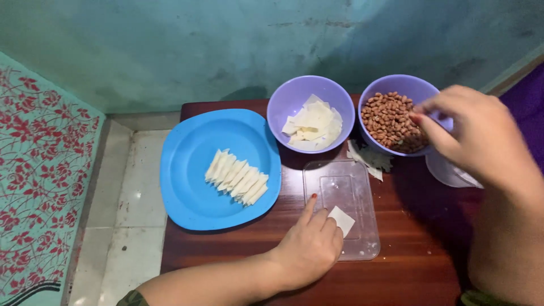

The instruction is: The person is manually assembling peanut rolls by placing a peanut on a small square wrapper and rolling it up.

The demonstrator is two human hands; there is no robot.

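The left hand (310,245) pinned a small white square wrapper (342,220) on the clear plastic lid (341,209) lying on the dark wooden surface (419,249), while the right hand (467,127) pinched at brown peanuts (391,120) in the right-hand purple bowl (396,85). Loosely pinched nuts could have dropped and rolled off the surface; the thin wrapper might have torn or slid under uneven finger pressure

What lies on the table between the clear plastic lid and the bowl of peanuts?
In the head view, a few loose pale wrapper pieces lie on the wooden table, between the clear lid and the peanut bowl.
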